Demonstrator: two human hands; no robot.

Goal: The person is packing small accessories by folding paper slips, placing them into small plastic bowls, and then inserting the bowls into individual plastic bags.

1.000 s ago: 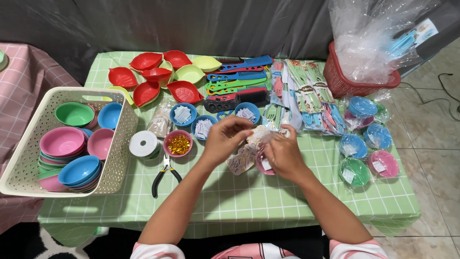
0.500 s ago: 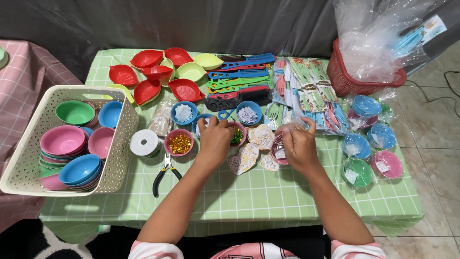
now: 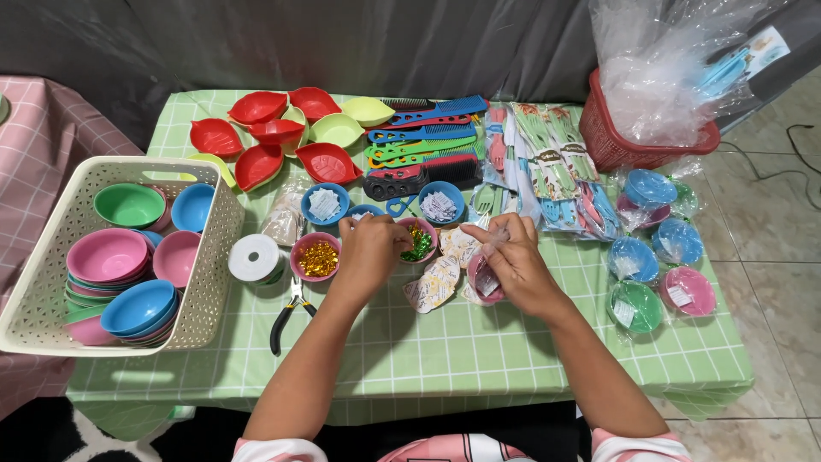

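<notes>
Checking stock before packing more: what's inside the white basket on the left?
The white basket holds stacked small bowls: pink, blue and a green one. The lower bowls in each stack are mostly covered, so their number cannot be told.

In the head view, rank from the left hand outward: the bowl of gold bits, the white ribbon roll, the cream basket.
From the left hand:
1. Bowl of gold bits, just to its left.
2. White ribbon roll, further left.
3. Cream basket, at the table's left edge.

We look down on a table under a green checked cloth (image 3: 445, 359), a dark grey curtain (image 3: 342, 43) hanging behind it across the top. At far left sits a pink checked cloth (image 3: 34, 137); pale floor tiles (image 3: 770, 214) fill the right edge.
</notes>
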